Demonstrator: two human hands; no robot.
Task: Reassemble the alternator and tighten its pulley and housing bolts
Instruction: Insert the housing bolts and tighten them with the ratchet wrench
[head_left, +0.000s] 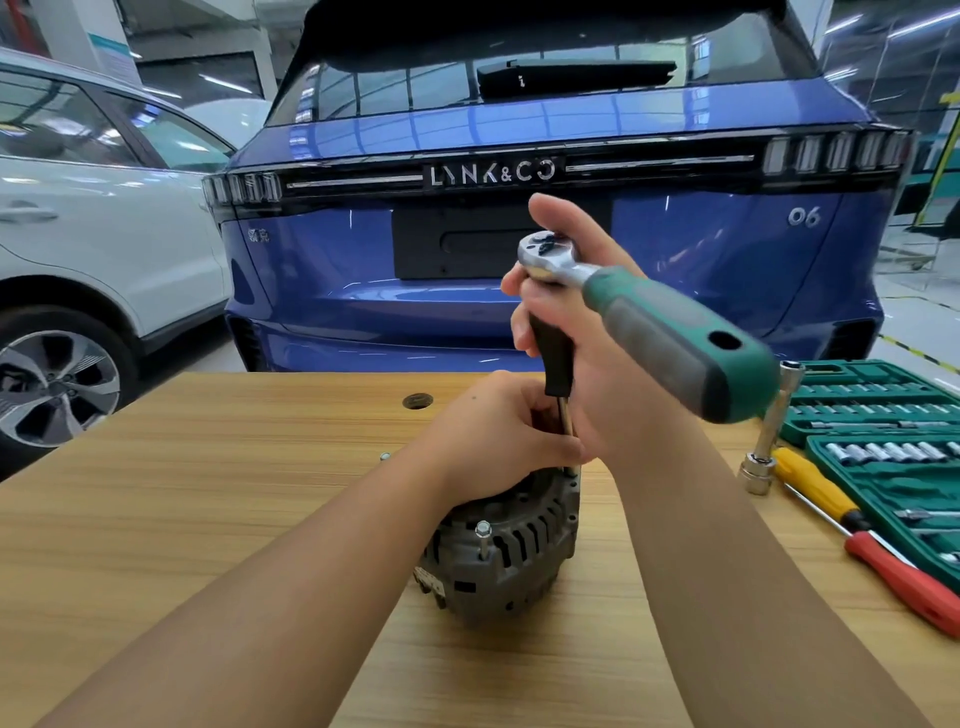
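Hands cover most of the grey alternator (511, 556), which sits near the middle of a wooden table (208, 493). Left hand (498, 431) grips its top, hiding the bolt being worked. Right hand (576, 332) curls round a black extension beneath a green-handled ratchet (649, 322), whose handle is blurred. Green socket case (883, 447) is cut off at right. Blue car (519, 182) behind reads "LYNK&CO" and "06".

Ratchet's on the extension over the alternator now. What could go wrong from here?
1. The right hand grips near the ratchet head, on a tall extension; it could tilt and slip off the bolt.
2. The alternator sits loose on the wooden table, steadied only by the left hand; it could twist.
3. The near housing bolt stands proud, unseated.
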